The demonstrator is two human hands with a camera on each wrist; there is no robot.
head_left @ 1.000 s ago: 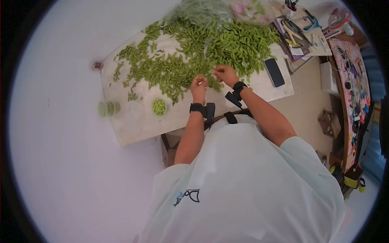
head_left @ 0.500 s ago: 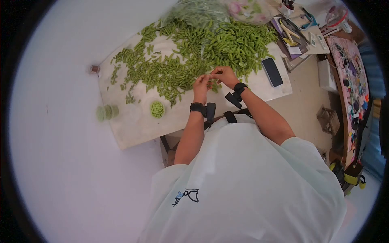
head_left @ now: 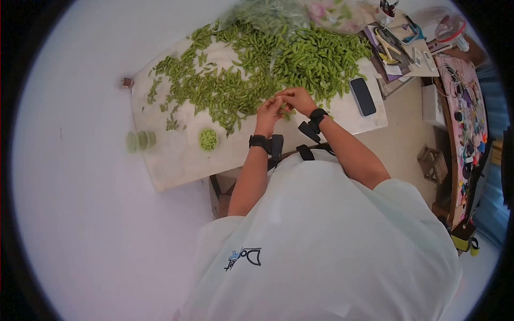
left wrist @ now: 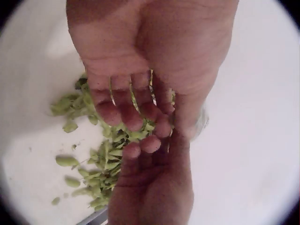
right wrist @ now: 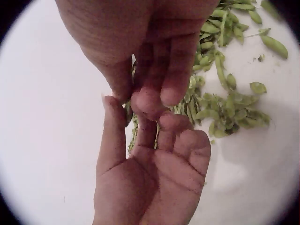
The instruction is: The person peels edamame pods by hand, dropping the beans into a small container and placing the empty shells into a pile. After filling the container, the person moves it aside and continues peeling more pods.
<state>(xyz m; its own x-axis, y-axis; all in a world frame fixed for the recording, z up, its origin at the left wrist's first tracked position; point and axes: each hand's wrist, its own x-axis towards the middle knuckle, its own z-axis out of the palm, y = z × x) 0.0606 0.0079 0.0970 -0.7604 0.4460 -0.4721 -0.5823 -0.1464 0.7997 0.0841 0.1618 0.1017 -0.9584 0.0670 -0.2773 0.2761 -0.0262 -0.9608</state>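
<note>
On white table [head_left: 182, 166], far left edge: small brown block [head_left: 127, 83]. Nearer front, left side: pale green jar [head_left: 140, 140], blurred, then small bowl [head_left: 208, 139] full of shelled beans. Spread over back half: pods [head_left: 235, 88], thickest toward right, with clear bag [head_left: 267, 16] holding more at back edge. Mid-front, at near fringe of pods: left hand [head_left: 266, 111], fingers curled, tips meeting right hand [head_left: 298, 99], also curled. Both pinching one pod [head_left: 282, 106] just above table, mostly hidden by fingertips. In left wrist view: left fingers [left wrist: 126, 112] bent down onto right fingertips, loose pods on table beneath. In right wrist view: right fingers [right wrist: 164, 79] pressed against left thumb [right wrist: 110, 131], left palm facing camera. Right of hands: black phone [head_left: 362, 96] flat on table near right edge. Past table's far right corner: cluttered tray [head_left: 396, 48]
</note>
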